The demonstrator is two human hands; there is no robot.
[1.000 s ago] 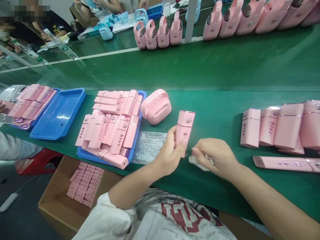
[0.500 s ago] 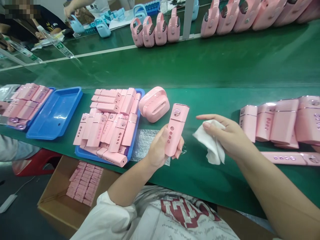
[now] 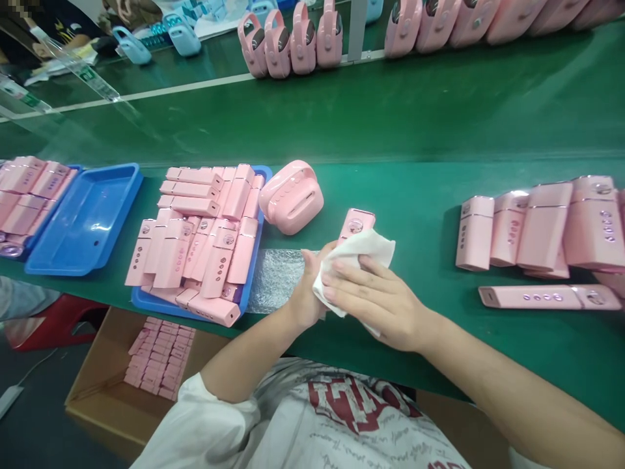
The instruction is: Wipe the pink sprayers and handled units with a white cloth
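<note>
My left hand (image 3: 305, 293) grips a slim pink device (image 3: 357, 225) upright over the green table; only the device's top end shows. My right hand (image 3: 378, 296) presses a white cloth (image 3: 359, 251) flat against the device's front, fingers lying over the cloth and covering most of the device. A sheet of bubble wrap (image 3: 276, 277) lies on the table just left of my left hand.
A blue tray (image 3: 256, 257) piled with several pink devices sits to the left, a bare blue tray (image 3: 83, 221) beyond it. A pink handled case (image 3: 291, 195) lies behind. More pink devices (image 3: 541, 225) stand at right, one lying flat (image 3: 549, 297). A cardboard box (image 3: 156, 355) sits below the table edge.
My right hand lifted the white cloth off the table, moved it left and laid it over the device in my left hand. The view shifted slightly right and down.
</note>
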